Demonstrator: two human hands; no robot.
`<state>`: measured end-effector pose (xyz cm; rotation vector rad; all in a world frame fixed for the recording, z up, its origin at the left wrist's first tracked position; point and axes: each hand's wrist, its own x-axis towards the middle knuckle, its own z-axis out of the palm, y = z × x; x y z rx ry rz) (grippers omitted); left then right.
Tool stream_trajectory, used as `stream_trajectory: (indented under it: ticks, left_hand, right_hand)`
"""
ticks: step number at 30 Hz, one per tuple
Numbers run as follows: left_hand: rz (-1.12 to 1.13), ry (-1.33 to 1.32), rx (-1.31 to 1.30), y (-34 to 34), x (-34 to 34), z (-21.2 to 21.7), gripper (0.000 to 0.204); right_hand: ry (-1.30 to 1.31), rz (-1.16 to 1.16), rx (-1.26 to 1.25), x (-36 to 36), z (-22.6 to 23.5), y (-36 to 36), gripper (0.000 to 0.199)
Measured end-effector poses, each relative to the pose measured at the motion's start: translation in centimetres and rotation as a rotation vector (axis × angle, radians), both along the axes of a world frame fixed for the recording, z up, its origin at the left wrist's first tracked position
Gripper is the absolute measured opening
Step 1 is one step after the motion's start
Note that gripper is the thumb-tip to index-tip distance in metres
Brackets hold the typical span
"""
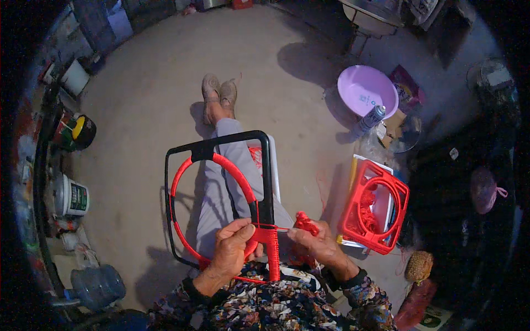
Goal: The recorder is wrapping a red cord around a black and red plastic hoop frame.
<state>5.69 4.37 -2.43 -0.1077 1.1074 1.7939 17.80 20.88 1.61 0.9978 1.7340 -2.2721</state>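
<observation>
A black square metal frame (216,144) with a ring inside it rests upright on my lap; the ring (233,170) is wound with red cord. My left hand (234,246) grips the frame's lower right part, where ring and frame meet under red wrapping (273,248). My right hand (312,241) holds a small bundle of red cord (304,222) just right of the frame. A taut strand runs from the bundle to the wrapped spot. My legs stretch out on the concrete floor behind the frame.
A finished frame fully wrapped in red (376,205) leans on a white box at my right. Further off stand a pink basin (366,90) and a spray can (370,118). Buckets (73,195), a paint pot (80,131) and a water jug (95,285) line the left.
</observation>
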Motion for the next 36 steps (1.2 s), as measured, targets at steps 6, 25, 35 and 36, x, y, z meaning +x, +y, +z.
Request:
stream_trajectory:
  ticks: [6, 25, 35, 36]
  left_hand:
    - [0.065, -0.092, 0.003, 0.4, 0.0, -0.3, 0.024]
    - [-0.082, -0.076, 0.062, 0.2, -0.3, -0.5, 0.014]
    - [0.039, 0.053, 0.042, 0.5, -2.8, 1.2, 0.012]
    - [0.056, 0.055, 0.063, 0.3, -3.7, 2.1, 0.012]
  right_hand:
    - [0.553, 0.391, 0.545, -1.0, 1.0, -0.8, 0.013]
    - [0.158, -0.067, 0.164, 0.8, -1.0, -0.3, 0.021]
    - [0.126, -0.075, 0.14, -2.9, 1.1, -2.8, 0.021]
    - [0.191, -0.016, 0.239, -3.2, 0.8, -3.3, 0.022]
